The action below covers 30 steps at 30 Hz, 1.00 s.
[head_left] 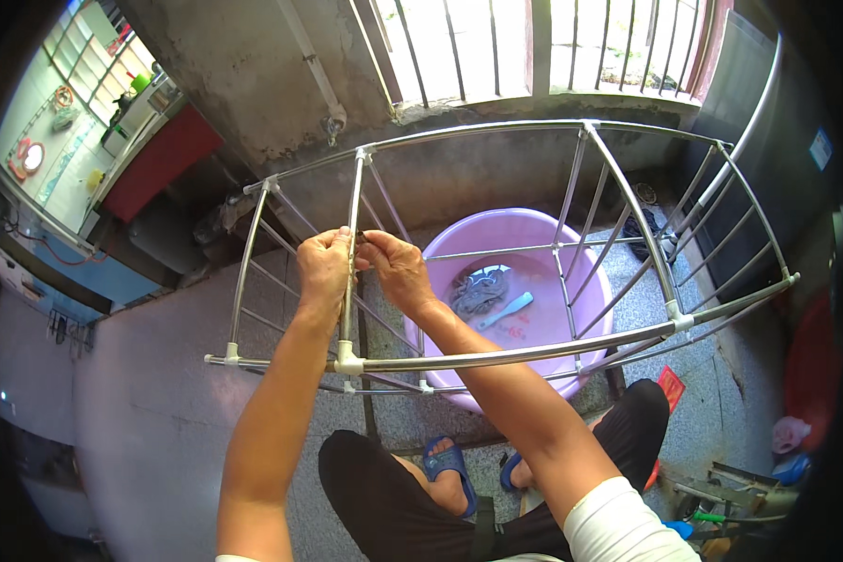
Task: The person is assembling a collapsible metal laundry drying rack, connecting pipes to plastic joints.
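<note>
A rack frame of shiny metal tubes (pixel 534 351) with white plastic joints (pixel 349 360) stands before me. My left hand (pixel 322 270) is closed at a crossbar (pixel 357 192) on the frame's left part, its thumb and fingers against the tube. Just right of that bar, my right hand (pixel 399 273) has its fingers pinched together around something small and dark, too hidden to name. The two hands' fingertips nearly meet at the tube. Behind and below the frame sits a purple basin (pixel 510 214) with water, a grey cloth (pixel 479 292) and a light-blue brush (pixel 508 310) in it.
A wall tap (pixel 332 125) and barred windows (pixel 468 47) are beyond the frame. A red-fronted counter (pixel 164 159) stands at the far left. Tools and metal pieces (pixel 721 495) lie at the lower right, near a red paper (pixel 670 386). My feet in blue slippers (pixel 451 473) rest below.
</note>
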Motion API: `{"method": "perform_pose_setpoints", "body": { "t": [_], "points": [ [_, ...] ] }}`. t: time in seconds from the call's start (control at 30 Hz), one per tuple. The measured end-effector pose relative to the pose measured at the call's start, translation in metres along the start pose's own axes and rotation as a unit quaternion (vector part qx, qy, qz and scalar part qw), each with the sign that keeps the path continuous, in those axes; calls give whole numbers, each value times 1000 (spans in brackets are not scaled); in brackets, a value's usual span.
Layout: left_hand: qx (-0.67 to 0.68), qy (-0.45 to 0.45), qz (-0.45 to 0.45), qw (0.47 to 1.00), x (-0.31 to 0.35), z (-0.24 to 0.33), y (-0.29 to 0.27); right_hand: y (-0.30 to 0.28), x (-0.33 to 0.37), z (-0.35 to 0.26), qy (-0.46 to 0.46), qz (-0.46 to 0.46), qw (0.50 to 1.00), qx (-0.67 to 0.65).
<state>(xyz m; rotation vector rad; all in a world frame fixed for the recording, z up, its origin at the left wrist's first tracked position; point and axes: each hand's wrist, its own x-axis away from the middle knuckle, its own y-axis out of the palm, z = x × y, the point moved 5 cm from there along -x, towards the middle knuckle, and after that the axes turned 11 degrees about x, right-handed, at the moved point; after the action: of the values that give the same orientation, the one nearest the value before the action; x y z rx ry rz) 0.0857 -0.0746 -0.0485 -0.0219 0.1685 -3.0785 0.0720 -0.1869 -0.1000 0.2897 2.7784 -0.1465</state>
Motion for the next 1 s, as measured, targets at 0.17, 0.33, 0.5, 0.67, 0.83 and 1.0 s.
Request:
{"method": "perform_pose_setpoints", "body": {
  "t": [0.17, 0.33, 0.5, 0.67, 0.83, 1.0],
  "points": [
    [-28, 4, 12, 1000, -2, 0, 1, -4, -8, 3, -12, 4, 1000, -3],
    [-24, 30, 6, 999, -1, 3, 4, -5, -7, 4, -41, 20, 998, 51],
    [-28, 37, 6, 999, -1, 9, 6, -7, -7, 1, -44, 7, 990, 133],
    [-156, 22, 4, 987, -7, 26, 5, -7, -3, -5, -82, 29, 987, 134],
    [-129, 21, 6, 991, -11, 18, 5, -6, -3, -6, -85, 20, 981, 171],
    [-266, 86, 59, 958, -8, 26, 7, 2, -3, -1, -103, 19, 972, 213]
  ]
}}
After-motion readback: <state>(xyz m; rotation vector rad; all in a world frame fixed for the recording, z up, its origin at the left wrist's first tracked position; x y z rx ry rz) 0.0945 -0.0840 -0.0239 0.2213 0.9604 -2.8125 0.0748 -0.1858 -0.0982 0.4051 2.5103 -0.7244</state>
